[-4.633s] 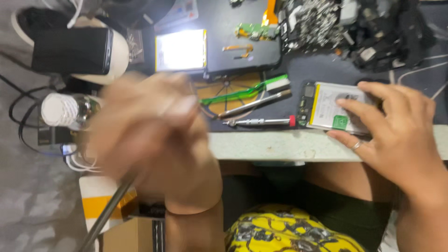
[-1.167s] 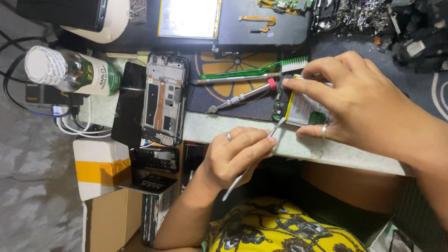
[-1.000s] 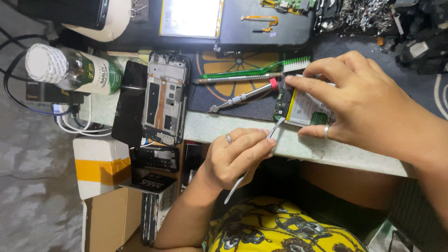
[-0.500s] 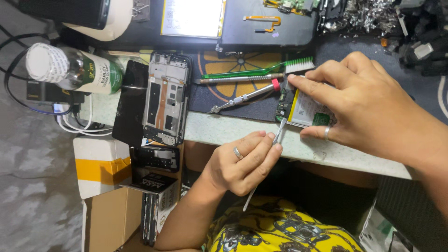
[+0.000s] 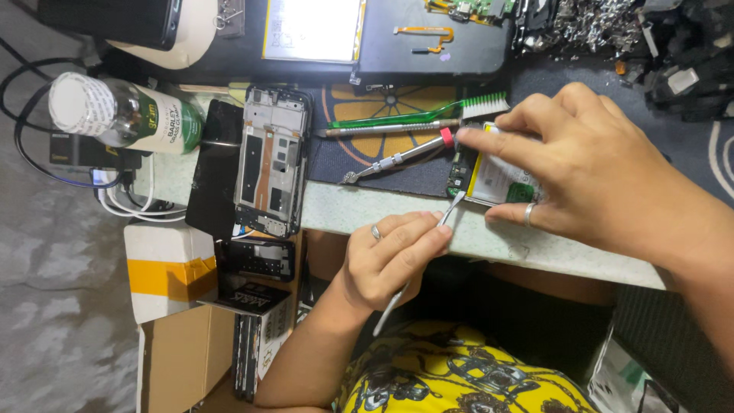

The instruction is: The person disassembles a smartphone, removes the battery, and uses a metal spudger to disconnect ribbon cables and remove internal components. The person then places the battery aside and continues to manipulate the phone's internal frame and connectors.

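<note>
Nearest us, our left hand (image 5: 386,264) pinched a thin metal pry tool (image 5: 417,260) between thumb and curled fingers (image 5: 409,237), its tip just past those fingertips and touching the near edge of the small phone part (image 5: 497,180) at the bench edge. Our right hand (image 5: 604,180) lay over that part, fingers spread, forefinger and thumb pressing on its two sides. We judged the prying only begun: the part looked whole, nothing lifted off it yet. Just beyond the forefinger lay a red-capped screwdriver (image 5: 397,157) and a green brush (image 5: 420,115), both untouched. Farther left of the left hand's fingers, the stripped phone frame (image 5: 271,160) lay opened, beside a bottle (image 5: 126,115).
</note>
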